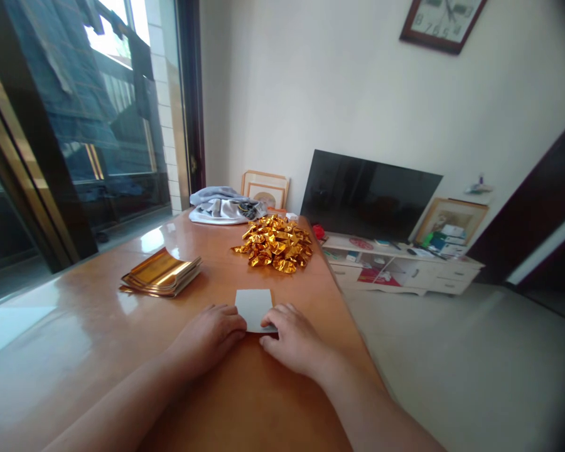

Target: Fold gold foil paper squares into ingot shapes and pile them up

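A small pale sheet of paper (253, 307) lies on the wooden table (245, 402) in front of me, its plain white-grey side up. My left hand (216, 331) grips its near left corner, fingers bent and close together. At the near right corner, my right hand (294, 336) has its thumb and fingers closed around the edge. Farther left lies a stack of gold foil sheets (162, 273), the top one curling up. Beyond the paper is a heap of folded, crumpled-looking gold foil pieces (277, 242).
A bundle of grey-white cloth (223, 206) sits at the table's far end, near leaning picture frames (266, 188). Past the table's right edge stand a low white cabinet (409, 273) and a dark television (370, 194). A glass sliding door (89, 125) is on the left.
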Motion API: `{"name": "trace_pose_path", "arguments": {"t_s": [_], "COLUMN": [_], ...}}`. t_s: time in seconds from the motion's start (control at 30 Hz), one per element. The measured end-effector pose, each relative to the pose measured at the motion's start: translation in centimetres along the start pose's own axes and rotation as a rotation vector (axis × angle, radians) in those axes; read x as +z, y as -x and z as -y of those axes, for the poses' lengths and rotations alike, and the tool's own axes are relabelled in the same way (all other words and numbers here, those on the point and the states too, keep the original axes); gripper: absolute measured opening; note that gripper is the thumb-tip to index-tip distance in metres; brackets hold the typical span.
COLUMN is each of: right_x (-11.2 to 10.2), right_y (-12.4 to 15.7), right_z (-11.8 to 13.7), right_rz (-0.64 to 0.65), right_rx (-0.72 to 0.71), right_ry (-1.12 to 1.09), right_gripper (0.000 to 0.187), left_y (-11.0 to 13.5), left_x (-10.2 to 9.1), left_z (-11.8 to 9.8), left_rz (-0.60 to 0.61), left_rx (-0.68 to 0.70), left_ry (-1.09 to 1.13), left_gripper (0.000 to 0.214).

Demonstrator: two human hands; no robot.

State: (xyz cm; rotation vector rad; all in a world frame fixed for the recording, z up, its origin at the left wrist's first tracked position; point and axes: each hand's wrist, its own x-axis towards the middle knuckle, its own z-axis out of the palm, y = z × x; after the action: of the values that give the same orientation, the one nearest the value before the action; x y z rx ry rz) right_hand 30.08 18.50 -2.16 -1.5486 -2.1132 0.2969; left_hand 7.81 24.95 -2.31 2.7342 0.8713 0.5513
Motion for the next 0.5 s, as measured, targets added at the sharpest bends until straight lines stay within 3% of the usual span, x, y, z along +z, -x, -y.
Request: {"name": "trace_pose_path", "arguments": {"t_s": [0.13, 0.33, 0.5], "right_x": [0.3, 0.4, 0.1], "right_y": [-0.5, -0.7, -0.5], "right_z": [-0.9, -1.8, -1.8], "right_rz": [0.016, 0.038, 0.071], "right_rx": [0.012, -0.025, -0.047], "right_ry": [0.013, -0.027, -0.02], "right_gripper": [0.01, 0.006, 0.007], "left_y": [0.0, 0.3, 0.3], "left_x": [-0.3, -0.4, -0.3], "left_z": [0.2, -0.1, -0.2], "left_rz": [0.04, 0.057, 0.061], "left_rx": [-0.02, -0.201, -0.173], "left_ry": [0.026, 0.103, 0.117], "left_gripper": [0.017, 0.007, 0.005]}}
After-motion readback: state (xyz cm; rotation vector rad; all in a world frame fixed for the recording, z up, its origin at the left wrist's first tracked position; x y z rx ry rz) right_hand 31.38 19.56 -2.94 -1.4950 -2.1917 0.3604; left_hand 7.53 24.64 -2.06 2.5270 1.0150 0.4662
